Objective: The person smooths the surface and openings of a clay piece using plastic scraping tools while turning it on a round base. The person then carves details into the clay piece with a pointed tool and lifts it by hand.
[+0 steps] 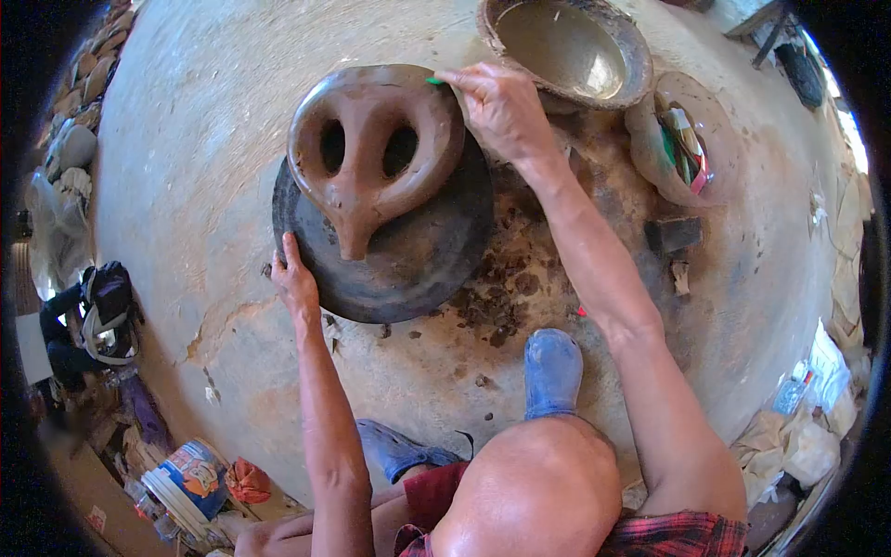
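A wet brown clay piece (357,190) with two oval openings and a pointed spout-like end rests on a round dark turntable (418,269). My left hand (295,281) is at the turntable's lower left edge, one digit on top and the others curled against the rim. My right hand (506,110) is closed in a pinch at the clay's upper right rim. Between its fingertips shows the tip of a small green scraper-like piece (434,81), touching the clay. The rest of that piece is hidden by the fingers.
A wide basin (639,70) of murky water stands beyond my right hand. Right of it is a bowl (664,97) holding tools. A dark block (675,234) and clay scraps (501,306) lie on the floor. Blue shoes (553,371) are near the turntable; a bucket (197,478) stands lower left.
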`<state>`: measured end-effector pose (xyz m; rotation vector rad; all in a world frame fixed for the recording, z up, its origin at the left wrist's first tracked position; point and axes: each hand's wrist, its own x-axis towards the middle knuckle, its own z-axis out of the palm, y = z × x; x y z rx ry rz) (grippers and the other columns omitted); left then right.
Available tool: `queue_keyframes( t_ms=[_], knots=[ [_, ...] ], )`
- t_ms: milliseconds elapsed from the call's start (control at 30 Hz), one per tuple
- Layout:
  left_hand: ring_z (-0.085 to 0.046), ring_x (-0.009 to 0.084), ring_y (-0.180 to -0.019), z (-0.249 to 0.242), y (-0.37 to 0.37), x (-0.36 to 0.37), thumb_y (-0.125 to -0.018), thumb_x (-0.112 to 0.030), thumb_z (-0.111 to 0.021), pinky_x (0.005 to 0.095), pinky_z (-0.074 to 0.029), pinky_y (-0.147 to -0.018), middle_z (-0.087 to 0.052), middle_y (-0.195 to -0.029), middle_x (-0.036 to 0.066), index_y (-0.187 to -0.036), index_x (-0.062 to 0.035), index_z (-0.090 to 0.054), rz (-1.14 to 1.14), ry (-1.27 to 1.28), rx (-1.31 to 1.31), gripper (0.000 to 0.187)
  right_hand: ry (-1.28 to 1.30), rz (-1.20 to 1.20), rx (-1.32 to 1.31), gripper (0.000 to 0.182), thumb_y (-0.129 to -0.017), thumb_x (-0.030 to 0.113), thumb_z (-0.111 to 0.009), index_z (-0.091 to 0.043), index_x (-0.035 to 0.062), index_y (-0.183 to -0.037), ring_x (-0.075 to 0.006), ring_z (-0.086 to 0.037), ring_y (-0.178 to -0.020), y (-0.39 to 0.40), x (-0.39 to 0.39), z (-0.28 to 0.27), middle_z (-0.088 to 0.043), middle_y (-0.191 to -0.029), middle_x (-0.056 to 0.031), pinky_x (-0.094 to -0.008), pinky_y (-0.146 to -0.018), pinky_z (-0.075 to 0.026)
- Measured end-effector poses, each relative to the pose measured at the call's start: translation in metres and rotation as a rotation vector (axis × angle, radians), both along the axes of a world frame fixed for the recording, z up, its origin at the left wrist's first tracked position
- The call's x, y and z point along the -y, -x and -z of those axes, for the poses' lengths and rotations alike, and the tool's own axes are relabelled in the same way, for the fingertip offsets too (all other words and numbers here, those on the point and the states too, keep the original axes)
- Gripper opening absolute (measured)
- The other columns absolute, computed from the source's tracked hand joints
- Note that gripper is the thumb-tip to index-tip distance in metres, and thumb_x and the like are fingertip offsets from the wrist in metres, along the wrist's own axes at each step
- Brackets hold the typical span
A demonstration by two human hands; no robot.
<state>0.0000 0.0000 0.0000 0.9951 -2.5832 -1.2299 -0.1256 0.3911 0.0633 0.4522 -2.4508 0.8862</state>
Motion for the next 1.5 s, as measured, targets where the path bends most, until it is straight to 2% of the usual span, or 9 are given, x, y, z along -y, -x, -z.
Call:
queue_keyframes(
  t_ms=[267, 367, 500, 600, 700, 900, 1167, 1300, 1500],
  knots=[
    [-0.068, 0.0327, -0.114, 0.027, -0.004, 0.005, -0.103, -0.068, -0.061, 0.041, -0.05, -0.103, -0.072, -0.129, 0.024, -0.139, 0.0135, -0.063, 0.018, -0.13, -0.132, 0.089, 0.446, 0.264, 0.245, 0.041, -0.086, -0.001, -0.077, -0.082, 0.0136, -0.124, -0.0277, -0.074, -0.084, -0.123, 0.058, 0.0, -0.073, -0.103, -0.0144, -0.0391, -0.077, -0.063],
    [-0.068, 0.0326, -0.109, 0.006, -0.01, -0.009, -0.104, -0.068, -0.06, 0.0418, -0.051, -0.099, -0.074, -0.125, 0.023, -0.137, 0.0126, -0.065, 0.064, -0.045, -0.09, 0.087, 0.454, 0.118, 0.254, 0.036, -0.086, 0.002, -0.077, -0.082, 0.0129, -0.121, -0.0293, -0.073, -0.08, -0.156, 0.089, -0.002, -0.072, -0.099, -0.013, -0.0402, -0.075, -0.064],
    [-0.067, 0.0315, -0.106, 0.02, -0.008, 0.001, -0.105, -0.067, -0.06, 0.0422, -0.052, -0.097, -0.074, -0.122, 0.022, -0.135, 0.0113, -0.066, 0.013, -0.083, -0.088, 0.084, 0.491, 0.212, 0.113, 0.023, -0.086, 0.003, -0.075, -0.08, 0.0052, -0.109, -0.0332, -0.072, -0.074, -0.132, 0.06, -0.012, -0.07, -0.082, -0.0148, -0.0437, -0.069, -0.06],
    [-0.067, 0.0309, -0.105, 0.025, -0.004, 0.008, -0.105, -0.067, -0.06, 0.0419, -0.052, -0.097, -0.074, -0.121, 0.021, -0.135, 0.0103, -0.066, 0.025, -0.094, -0.095, 0.083, 0.639, 0.428, 0.238, 0.022, -0.094, 0.01, -0.074, -0.08, 0.0019, -0.113, -0.0371, -0.075, -0.078, -0.084, 0.022, -0.005, -0.076, -0.09, -0.0228, -0.0439, -0.071, -0.059],
    [-0.068, 0.0287, -0.104, 0.018, -0.007, -0.001, -0.105, -0.067, -0.061, 0.0407, -0.052, -0.096, -0.074, -0.119, 0.019, -0.135, 0.0094, -0.067, 0.021, -0.126, -0.122, 0.082, 0.571, 0.365, 0.381, 0.027, -0.092, 0.01, -0.072, -0.079, -0.002, -0.115, -0.0389, -0.078, -0.094, -0.049, 0.003, 0.008, -0.078, -0.101, -0.026, -0.0446, -0.084, -0.061],
    [-0.067, 0.0254, -0.104, 0.012, -0.009, -0.006, -0.105, -0.066, -0.061, 0.039, -0.052, -0.094, -0.074, -0.119, 0.017, -0.134, 0.0082, -0.067, 0.033, -0.131, -0.15, 0.08, 0.627, 0.273, 0.53, 0.031, -0.086, 0.005, -0.069, -0.08, -0.0007, -0.115, -0.0426, -0.077, -0.099, -0.05, 0.02, 0.024, -0.077, -0.105, -0.0273, -0.0449, -0.091, -0.06],
    [-0.07, 0.0379, -0.109, 0.014, -0.01, -0.008, -0.105, -0.066, -0.06, 0.0448, -0.052, -0.099, -0.074, -0.122, 0.028, -0.136, 0.0118, -0.065, -0.009, 0.012, -0.098, 0.084, 0.585, 0.156, 0.213, 0.025, -0.091, 0.009, -0.075, -0.082, 0.0055, -0.115, -0.0344, -0.079, -0.084, -0.065, 0.007, -0.013, -0.077, -0.097, -0.0241, -0.0427, -0.075, -0.061],
    [-0.069, 0.0403, -0.117, 0.014, -0.01, -0.01, -0.103, -0.067, -0.061, 0.0448, -0.051, -0.103, -0.072, -0.128, 0.031, -0.139, 0.0142, -0.062, -0.028, -0.039, -0.091, 0.089, 0.179, 0.158, -0.02, 0.026, -0.094, 0.01, -0.07, -0.083, 0.0112, -0.116, -0.0376, -0.075, -0.086, -0.012, 0.002, -0.011, -0.076, -0.095, -0.0166, -0.0447, -0.076, -0.062],
    [-0.067, 0.0412, -0.122, 0.021, -0.02, -0.015, -0.103, -0.067, -0.062, 0.0443, -0.049, -0.107, -0.07, -0.132, 0.033, -0.138, 0.0194, -0.06, -0.077, -0.001, -0.108, 0.093, 0.063, 0.127, 0.055, 0.026, -0.092, 0.006, -0.071, -0.083, 0.0155, -0.113, -0.0354, -0.074, -0.084, -0.045, 0.028, -0.016, -0.071, -0.096, -0.0149, -0.0446, -0.078, -0.062]
  ],
)
